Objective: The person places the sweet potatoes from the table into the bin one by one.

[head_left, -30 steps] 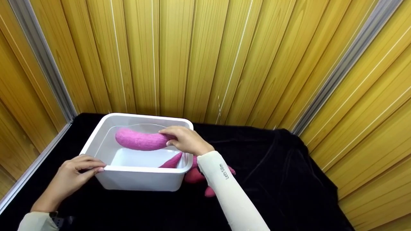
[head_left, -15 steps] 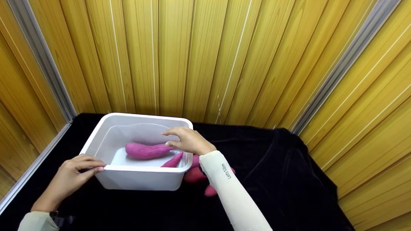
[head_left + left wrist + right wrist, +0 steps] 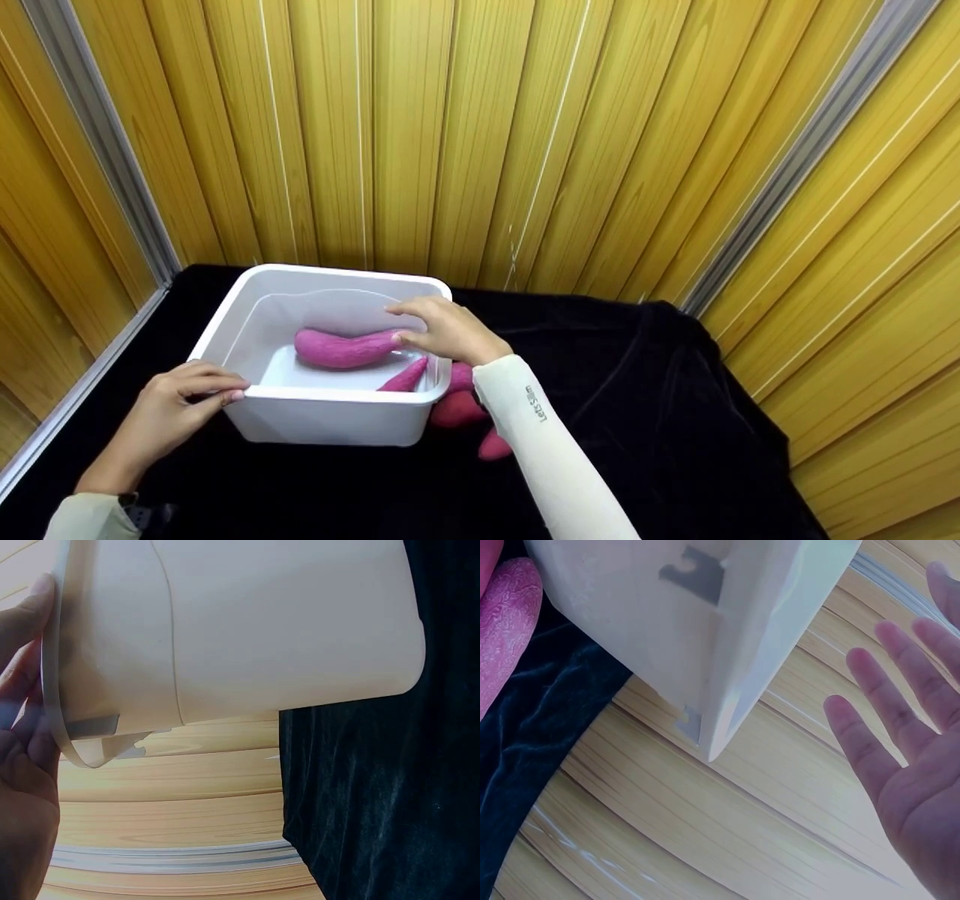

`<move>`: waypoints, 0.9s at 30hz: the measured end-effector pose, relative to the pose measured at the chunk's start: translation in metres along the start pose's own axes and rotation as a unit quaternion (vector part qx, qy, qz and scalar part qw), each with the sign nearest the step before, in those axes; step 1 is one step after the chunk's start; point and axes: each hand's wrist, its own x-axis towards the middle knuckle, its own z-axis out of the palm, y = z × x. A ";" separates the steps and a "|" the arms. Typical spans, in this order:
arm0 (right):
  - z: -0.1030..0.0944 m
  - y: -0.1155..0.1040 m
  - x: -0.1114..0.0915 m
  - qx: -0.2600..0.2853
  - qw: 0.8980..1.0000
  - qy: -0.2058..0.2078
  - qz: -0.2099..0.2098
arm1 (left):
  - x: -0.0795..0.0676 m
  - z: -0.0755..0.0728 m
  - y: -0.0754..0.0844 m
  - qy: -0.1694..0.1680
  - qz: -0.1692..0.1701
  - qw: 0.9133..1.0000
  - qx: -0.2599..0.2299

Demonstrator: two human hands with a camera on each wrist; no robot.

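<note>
Above bin rim (image 3: 341,395), right grip (image 3: 446,330) clear.

Yellow wood-grain panels (image 3: 480,135) close off the back and both sides; grey metal strips (image 3: 806,150) run up the corners; creased black cloth (image 3: 637,420) spreads out below.

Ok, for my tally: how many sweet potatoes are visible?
5 visible: a large one and narrow one in the tub; outside by the right sleeve, which may hide more, an upper one, middle one and lower one.
</note>
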 end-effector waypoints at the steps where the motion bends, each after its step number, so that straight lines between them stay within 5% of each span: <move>1: 0.000 0.001 -0.001 0.000 1.000 0.001 0.001 | 0.000 0.000 0.000 0.000 0.000 1.000 0.001; 27: -0.012 0.033 -0.033 -0.005 0.998 0.042 0.037 | 0.001 0.000 0.003 -0.002 -0.010 1.000 0.001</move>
